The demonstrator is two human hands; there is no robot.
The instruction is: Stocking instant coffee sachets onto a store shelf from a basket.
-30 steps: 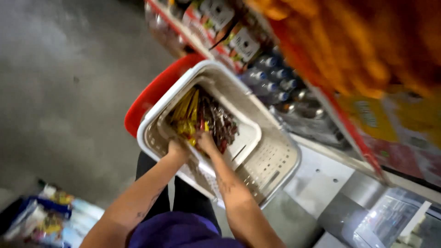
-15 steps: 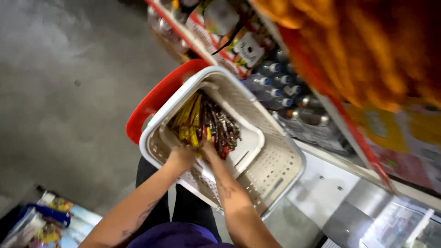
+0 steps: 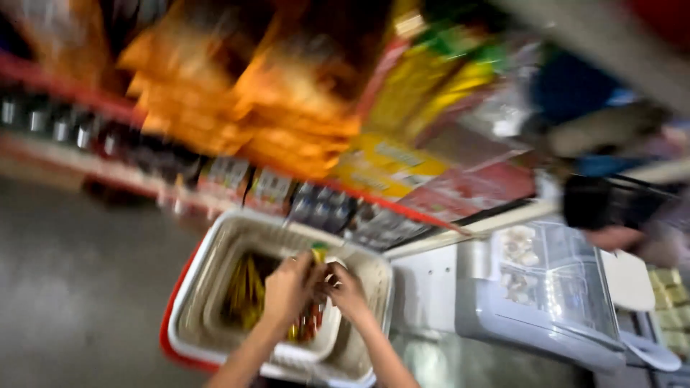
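We see both hands down inside the white basket [image 3: 215,266], which sits nested in a red tub [image 3: 172,338] at the foot of the shelf. The packets [image 3: 248,291], thin yellow and red sticks, lie in the inner tray of the white basket, long axis running from the near rim toward the far rim, roughly in line with our forearms.

Left hand [image 3: 287,287]: fingers curled, over the right part of the packets and touching them; it looks closed on some, but blur means we cannot tell the exact grip. A small green-and-yellow piece [image 3: 318,251] pokes up just past its fingertips, toward the far rim of the basket.

Right hand [image 3: 346,289]: just beside the left, knuckles nearly touching it, fingers bent in toward the same spot. Whether it pinches anything, we cannot tell.

Key relation: the bulk of the packets lies to the left of both hands inside the basket, so the left hand is the nearer one; the right sits over the basket's bare right-hand part.

Right of the basket: a clear-lidded freezer chest [image 3: 546,287]. Behind the basket: the shelf [image 3: 302,194] with blurred orange bags and small jars.
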